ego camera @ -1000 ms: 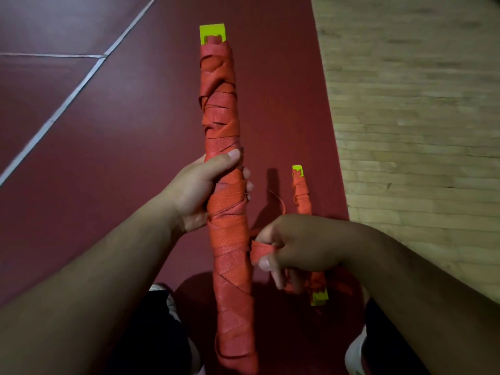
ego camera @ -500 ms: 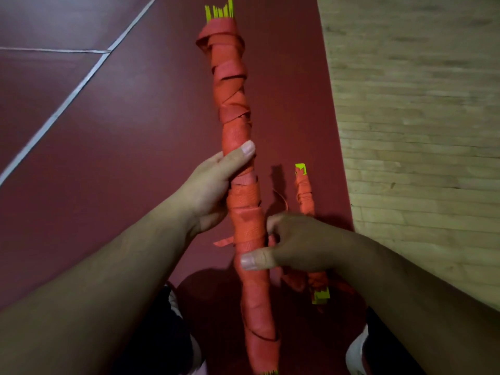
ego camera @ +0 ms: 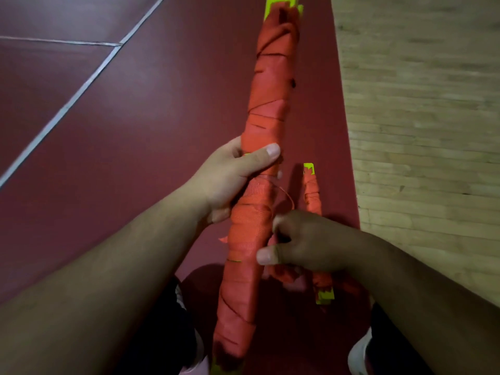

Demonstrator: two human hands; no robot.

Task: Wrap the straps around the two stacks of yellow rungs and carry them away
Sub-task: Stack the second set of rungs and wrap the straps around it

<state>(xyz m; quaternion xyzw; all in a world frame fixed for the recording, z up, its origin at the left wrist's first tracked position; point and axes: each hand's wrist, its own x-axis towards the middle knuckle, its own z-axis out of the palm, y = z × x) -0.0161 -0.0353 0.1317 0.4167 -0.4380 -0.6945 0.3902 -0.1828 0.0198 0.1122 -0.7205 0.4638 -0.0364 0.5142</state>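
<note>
So the held stack (ego camera: 267, 104) runs from about 6 o'clock up to 1 o'clock, right through both hands. The left hand (ego camera: 230, 182) is clamped on its middle, thumb (ego camera: 266, 155) laid across the front and fingers curled round the back. The right hand (ego camera: 305, 242) sits just below at 4 o'clock, thumb tip pressed on the right edge of the wrap and fingers curled tight against that side. Half a second ago the top leaned toward 11 o'clock and the right thumb reached further across the front; now the top tips the other way. The orange strap (ego camera: 251, 220) covers nearly the whole stack in criss-cross turns, with yellow rung ends (ego camera: 278, 0) poking out on top. The second stack (ego camera: 312, 196), also wrapped, lies on the maroon floor (ego camera: 135, 131) just right of the hands.
</note>
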